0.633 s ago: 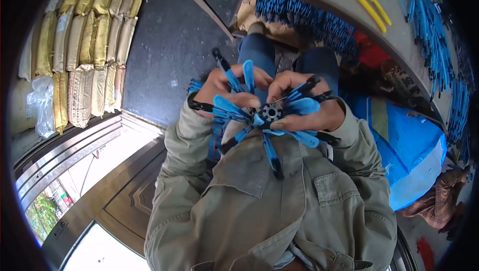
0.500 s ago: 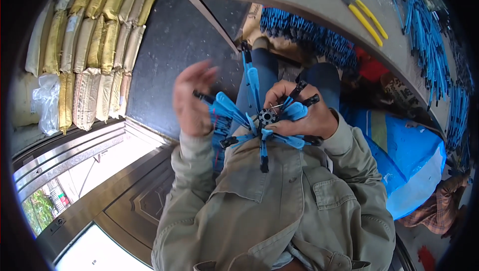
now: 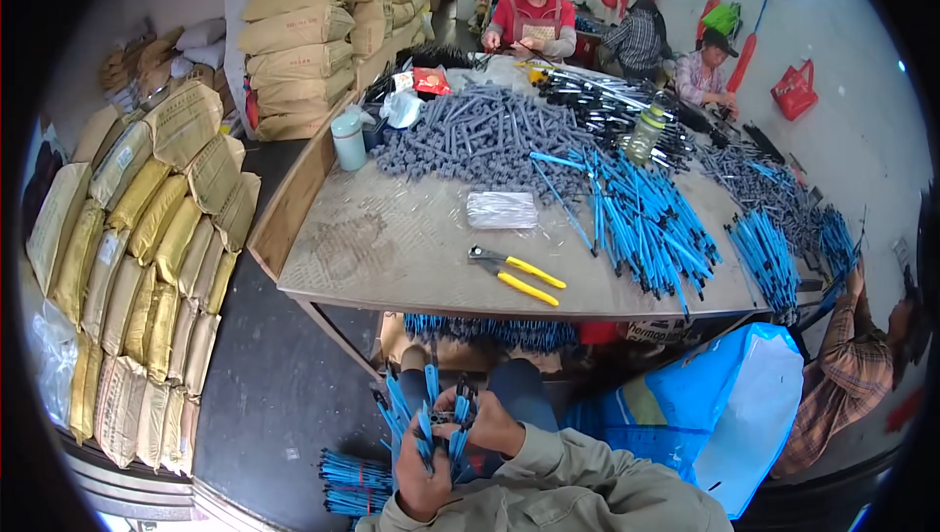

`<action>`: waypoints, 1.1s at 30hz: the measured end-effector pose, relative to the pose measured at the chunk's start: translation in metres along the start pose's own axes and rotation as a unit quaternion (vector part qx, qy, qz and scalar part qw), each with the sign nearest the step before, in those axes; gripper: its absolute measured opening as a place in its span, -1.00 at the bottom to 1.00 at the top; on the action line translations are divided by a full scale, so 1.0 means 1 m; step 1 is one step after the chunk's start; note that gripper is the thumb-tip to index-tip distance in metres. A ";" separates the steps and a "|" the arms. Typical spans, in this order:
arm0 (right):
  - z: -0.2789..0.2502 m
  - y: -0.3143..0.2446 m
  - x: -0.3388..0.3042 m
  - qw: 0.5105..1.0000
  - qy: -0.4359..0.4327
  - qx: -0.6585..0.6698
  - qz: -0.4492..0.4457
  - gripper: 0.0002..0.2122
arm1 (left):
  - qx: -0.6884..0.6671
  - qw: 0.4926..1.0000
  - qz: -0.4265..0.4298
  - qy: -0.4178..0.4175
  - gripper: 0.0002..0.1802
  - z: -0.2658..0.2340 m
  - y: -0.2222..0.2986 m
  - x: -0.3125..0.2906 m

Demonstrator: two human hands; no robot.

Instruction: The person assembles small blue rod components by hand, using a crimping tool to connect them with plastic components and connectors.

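Low at the front, above my lap, my left hand is closed on the blue arms of a spidery blue-and-black assembly. Several blue arms with black ends stand out around its dark hub, which the fingers partly cover. From the other side my right hand grips the same assembly, its fingers curled near the hub. Beside my left hand, lower down, lies a bundle of blue rods tied with red.
Ahead stands a worktable with yellow-handled pliers, a heap of grey parts and blue rods. A blue sack stands at my right. Stacked sacks line the left. Several people sit around the table.
The view has tipped up, bringing the tabletop and other people into sight. My left hand, earlier raised apart and blurred, now grips the blue arms. My right hand keeps its hold.
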State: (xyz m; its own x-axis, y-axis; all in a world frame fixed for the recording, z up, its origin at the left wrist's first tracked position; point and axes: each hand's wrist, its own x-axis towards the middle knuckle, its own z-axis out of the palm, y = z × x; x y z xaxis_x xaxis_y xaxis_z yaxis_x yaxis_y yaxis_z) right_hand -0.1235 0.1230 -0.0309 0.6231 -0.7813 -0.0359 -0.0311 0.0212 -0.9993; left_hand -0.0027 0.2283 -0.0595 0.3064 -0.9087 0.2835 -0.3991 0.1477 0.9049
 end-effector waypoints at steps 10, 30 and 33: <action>-0.012 -0.006 -0.013 0.994 0.058 0.085 -0.024 -0.73 | -0.098 0.994 -0.015 -0.053 -0.68 0.008 0.021 0.027; -0.011 0.009 -0.017 0.994 0.090 0.060 -0.021 -0.70 | -0.084 0.995 0.005 -0.045 -0.75 0.014 0.003 0.018; -0.009 0.005 -0.025 0.995 0.087 0.049 -0.023 -0.71 | -0.092 0.994 -0.004 -0.051 -0.78 0.010 0.011 0.015</action>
State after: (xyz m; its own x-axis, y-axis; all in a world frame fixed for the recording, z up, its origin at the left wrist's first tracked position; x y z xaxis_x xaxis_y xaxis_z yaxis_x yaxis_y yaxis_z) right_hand -0.1462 0.1366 -0.0353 0.4771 -0.8788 0.0039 0.0758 0.0367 -0.9964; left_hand -0.0114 0.2118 -0.0484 0.2161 -0.9436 0.2510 -0.2284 0.2011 0.9526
